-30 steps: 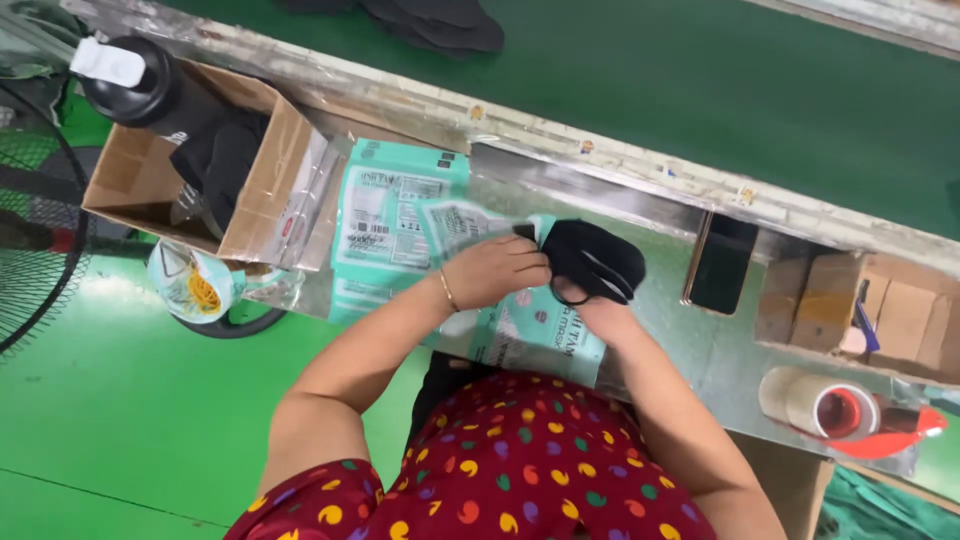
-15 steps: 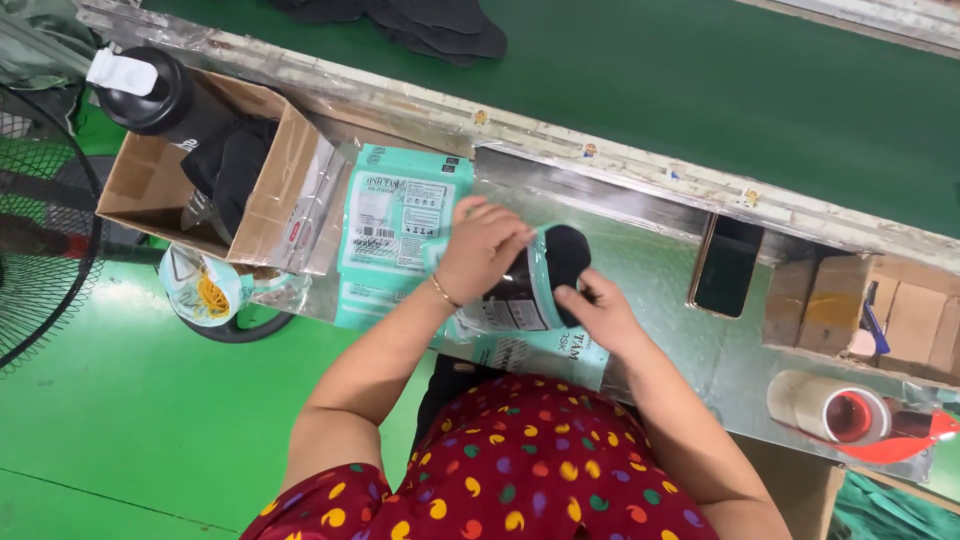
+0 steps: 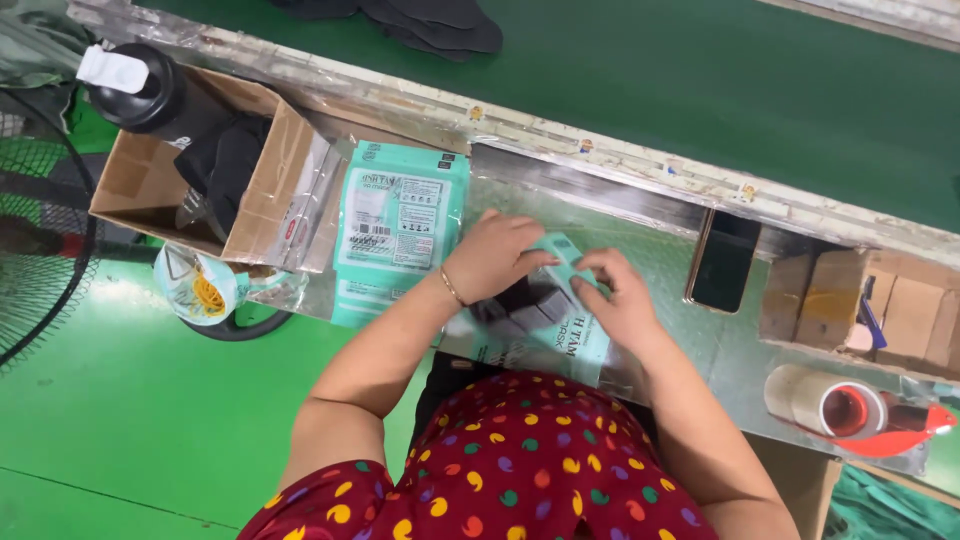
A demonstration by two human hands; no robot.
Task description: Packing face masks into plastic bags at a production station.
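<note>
My left hand (image 3: 498,254) and my right hand (image 3: 617,296) both rest on a teal plastic pouch (image 3: 545,330) lying on the metal bench in front of me. Dark fabric pieces show through the pouch's clear window. My fingers pinch the pouch's upper edge near its opening. A stack of matching empty teal pouches (image 3: 398,222) lies just left of my left hand.
A cardboard box (image 3: 262,195) with dark fabric and a black bottle (image 3: 150,92) stands at the left. A phone (image 3: 722,262) lies to the right, then small cartons (image 3: 880,305) and a tape roll (image 3: 835,405). A green conveyor (image 3: 640,80) runs behind, carrying dark fabric pieces (image 3: 430,25).
A second ago both hands held a bundle of dark fabric above the bench. The bundle has since gone into the teal pouch, and my hands now press on its top edge.
</note>
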